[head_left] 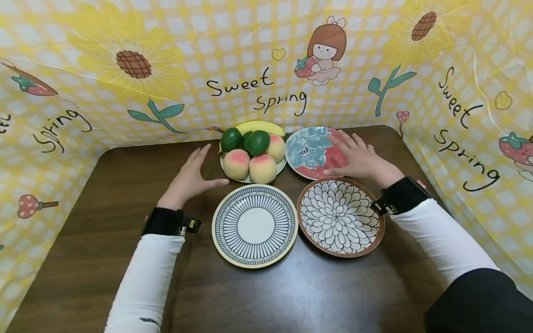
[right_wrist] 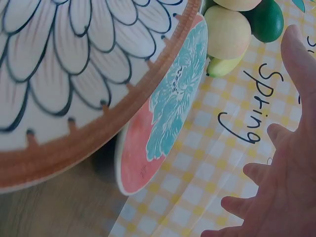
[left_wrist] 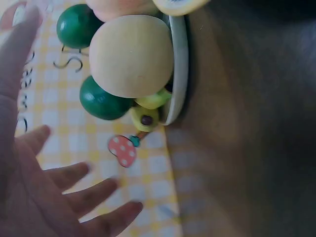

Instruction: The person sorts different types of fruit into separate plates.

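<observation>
My left hand (head_left: pixel 189 180) is spread beside a plate of fruit, holding nothing, with the thumb pointing toward the peaches (head_left: pixel 237 164). That plate (head_left: pixel 222 164) carries three peaches, several dark green fruits (head_left: pixel 259 142) and a yellow banana (head_left: pixel 262 127). Over the right part of a red and blue flower plate (head_left: pixel 308 150), my right hand (head_left: pixel 356 155) has its fingers spread and grips nothing. In the right wrist view a gap shows between the hand (right_wrist: pixel 281 182) and the flower plate (right_wrist: pixel 163 118). The left wrist view shows the left hand (left_wrist: pixel 44 192) apart from the fruit.
In front lie a blue-striped plate (head_left: pixel 256 226) with a cream rim and a brown-rimmed petal-patterned plate (head_left: pixel 339 217), side by side. All stand on a dark wooden table (head_left: pixel 112 222). A yellow checked cloth (head_left: pixel 233 55) rises behind and along both sides.
</observation>
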`<act>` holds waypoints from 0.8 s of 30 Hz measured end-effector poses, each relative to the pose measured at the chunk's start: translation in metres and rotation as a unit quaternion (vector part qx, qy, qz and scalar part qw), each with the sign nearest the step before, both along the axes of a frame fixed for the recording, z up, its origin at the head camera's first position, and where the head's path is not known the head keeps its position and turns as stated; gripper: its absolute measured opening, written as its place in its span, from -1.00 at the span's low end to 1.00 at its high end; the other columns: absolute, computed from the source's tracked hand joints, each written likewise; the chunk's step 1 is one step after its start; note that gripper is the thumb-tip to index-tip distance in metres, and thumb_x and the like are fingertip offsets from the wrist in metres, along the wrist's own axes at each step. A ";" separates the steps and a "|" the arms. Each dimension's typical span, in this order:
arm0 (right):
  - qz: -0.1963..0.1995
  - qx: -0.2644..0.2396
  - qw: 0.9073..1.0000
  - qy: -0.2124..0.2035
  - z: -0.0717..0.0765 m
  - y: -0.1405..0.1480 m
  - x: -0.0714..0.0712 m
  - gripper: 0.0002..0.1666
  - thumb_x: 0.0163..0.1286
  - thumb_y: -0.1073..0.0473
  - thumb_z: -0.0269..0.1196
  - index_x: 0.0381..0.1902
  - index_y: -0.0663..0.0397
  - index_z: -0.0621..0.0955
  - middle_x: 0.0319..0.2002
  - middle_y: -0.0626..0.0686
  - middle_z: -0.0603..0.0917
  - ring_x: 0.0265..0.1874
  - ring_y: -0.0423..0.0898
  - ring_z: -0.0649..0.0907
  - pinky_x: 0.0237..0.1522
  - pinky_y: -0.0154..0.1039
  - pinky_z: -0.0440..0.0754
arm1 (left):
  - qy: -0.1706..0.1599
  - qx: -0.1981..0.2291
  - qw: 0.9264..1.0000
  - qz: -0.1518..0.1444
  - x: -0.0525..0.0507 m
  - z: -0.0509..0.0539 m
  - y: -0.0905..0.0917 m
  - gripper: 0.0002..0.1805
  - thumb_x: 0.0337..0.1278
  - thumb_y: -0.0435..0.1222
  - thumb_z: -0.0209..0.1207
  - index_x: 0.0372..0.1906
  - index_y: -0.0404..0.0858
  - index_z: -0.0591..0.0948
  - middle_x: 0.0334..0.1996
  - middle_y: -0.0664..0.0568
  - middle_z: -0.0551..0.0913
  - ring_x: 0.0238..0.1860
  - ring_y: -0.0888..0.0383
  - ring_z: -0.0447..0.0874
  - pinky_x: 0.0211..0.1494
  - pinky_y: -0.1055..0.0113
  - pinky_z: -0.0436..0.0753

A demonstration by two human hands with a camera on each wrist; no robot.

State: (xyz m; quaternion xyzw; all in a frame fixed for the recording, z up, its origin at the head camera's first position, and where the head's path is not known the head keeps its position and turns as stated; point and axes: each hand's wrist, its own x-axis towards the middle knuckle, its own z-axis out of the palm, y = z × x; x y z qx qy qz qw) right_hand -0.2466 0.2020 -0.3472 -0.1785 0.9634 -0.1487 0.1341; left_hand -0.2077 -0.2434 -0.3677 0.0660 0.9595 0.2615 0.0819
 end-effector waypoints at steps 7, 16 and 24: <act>0.007 -0.011 1.000 0.018 0.002 -0.023 -0.009 0.20 0.33 -0.33 0.30 0.68 -0.24 -0.09 0.69 0.21 -0.23 0.63 0.39 -0.17 0.42 0.64 -0.07 | -0.105 0.058 0.992 0.036 0.013 -0.024 -0.007 -0.07 0.39 0.17 0.15 0.61 -0.25 0.09 0.43 -0.39 0.40 0.40 -0.32 0.45 0.40 -0.21 0.47; 0.059 -0.007 0.997 0.043 0.006 -0.058 -0.016 0.19 0.37 -0.31 0.29 0.69 -0.19 -0.10 0.68 0.27 -0.21 0.63 0.43 -0.13 0.52 0.51 -0.05 | -0.164 0.090 0.982 0.037 0.023 -0.045 0.005 -0.32 0.56 0.03 0.01 0.46 -0.38 0.26 0.00 -0.29 0.60 -0.14 -0.03 0.68 -0.20 0.29 0.63; 0.080 -0.021 0.995 0.054 0.010 -0.081 -0.022 0.20 0.35 -0.31 0.32 0.69 -0.16 -0.08 0.68 0.26 -0.21 0.63 0.42 -0.08 0.52 0.48 0.03 | -0.165 0.101 0.981 0.016 0.024 -0.055 0.010 -0.44 0.58 -0.04 -0.01 0.36 -0.39 0.43 -0.05 -0.26 0.63 -0.30 0.08 0.63 -0.27 0.30 0.66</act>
